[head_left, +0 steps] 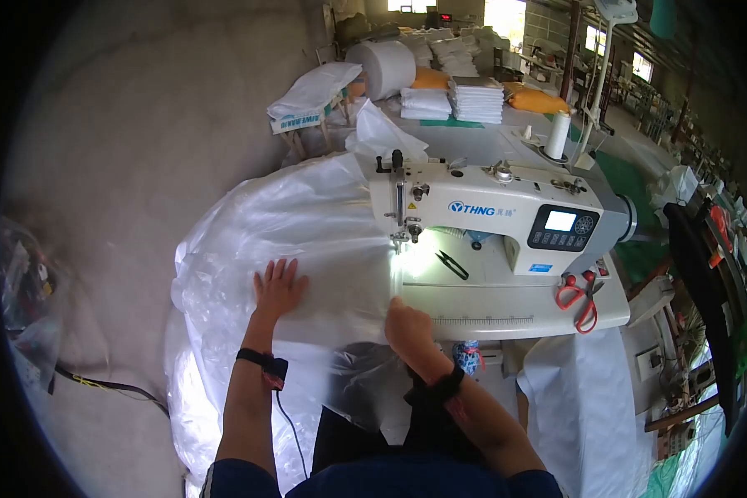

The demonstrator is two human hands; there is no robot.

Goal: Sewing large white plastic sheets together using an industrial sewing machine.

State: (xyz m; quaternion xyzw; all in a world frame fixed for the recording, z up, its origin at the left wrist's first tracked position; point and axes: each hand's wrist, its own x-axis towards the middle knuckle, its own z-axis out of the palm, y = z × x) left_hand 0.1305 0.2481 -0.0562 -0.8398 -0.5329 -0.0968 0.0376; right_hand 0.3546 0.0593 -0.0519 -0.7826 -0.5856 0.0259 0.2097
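Observation:
A big sheet of clear plastic film [307, 224] lies bunched over the left end of a white sewing machine table [515, 311] and spills to the floor. My left hand [278, 286] rests flat on the film, fingers spread. My right hand [407, 319] is closed on the film's edge near the table's front, just in front of the lit needle area [407, 241]. The white industrial sewing machine [498, 212] stands behind, with a dark control panel on its face.
Black thread snips [451, 264] lie on the machine bed and red-handled scissors [579, 297] on the table's right end. A white thread cone [559, 135] stands behind. Stacks of folded white sheets [477, 100], a large white roll [383, 68] and orange bundles fill the back.

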